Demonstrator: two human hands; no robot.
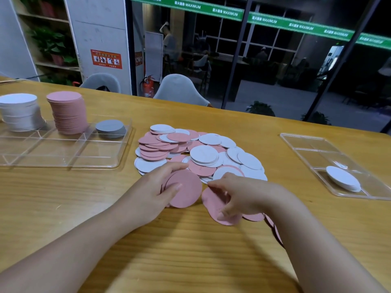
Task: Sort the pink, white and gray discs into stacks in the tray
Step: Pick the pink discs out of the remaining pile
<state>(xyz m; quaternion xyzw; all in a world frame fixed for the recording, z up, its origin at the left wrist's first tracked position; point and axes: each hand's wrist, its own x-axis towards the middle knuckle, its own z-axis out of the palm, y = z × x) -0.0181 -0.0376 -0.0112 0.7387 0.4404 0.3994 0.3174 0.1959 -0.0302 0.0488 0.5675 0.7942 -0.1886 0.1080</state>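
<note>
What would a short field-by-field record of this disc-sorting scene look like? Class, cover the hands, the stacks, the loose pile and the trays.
left hand: grips a small batch of pink discs
right hand: fingers on loose pink discs lying on the wooden table
left tray: clear, divided; holds white stack, taller pink stack, low gray stack
mixed pile: pink and white discs, unsorted, at table centre
right tray: clear; holds a few white discs
</note>
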